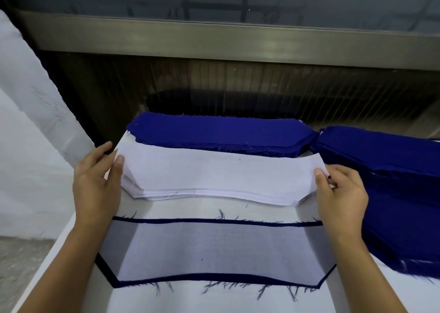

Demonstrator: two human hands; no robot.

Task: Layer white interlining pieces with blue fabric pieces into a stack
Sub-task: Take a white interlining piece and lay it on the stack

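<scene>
**A:** Where does the white interlining stack [152,192] sit?

**B:** We see it in the middle of the frame, flat on the white surface [214,211], with its long edges running left to right.

**A:** And our hands?

**B:** We hold the top interlining piece [214,167] at both ends. Our left hand [95,184] pinches the left end, with the thumb on top and the other fingers [104,147] behind the end. Our right hand [342,193] pinches the right end, thumb on top and fingers curled beneath.

**A:** What lies below it in the frame?

**B:** A layered piece [214,250] lies in the lower middle, one white interlining over blue fabric. The blue shows as a narrow border with frayed threads. A bare strip of surface separates it from the interlining stack.

**A:** And above?

**B:** A blue fabric stack [214,131] lies in the upper middle, right against the far edge of the white pieces. A second blue stack [392,181] fills the right side and runs behind our right hand toward the lower right.

**A:** What lies farther out?

**B:** We see a metal rail [214,41] crossing the top of the frame. A white cloth [31,112] lies along the left edge.
</scene>
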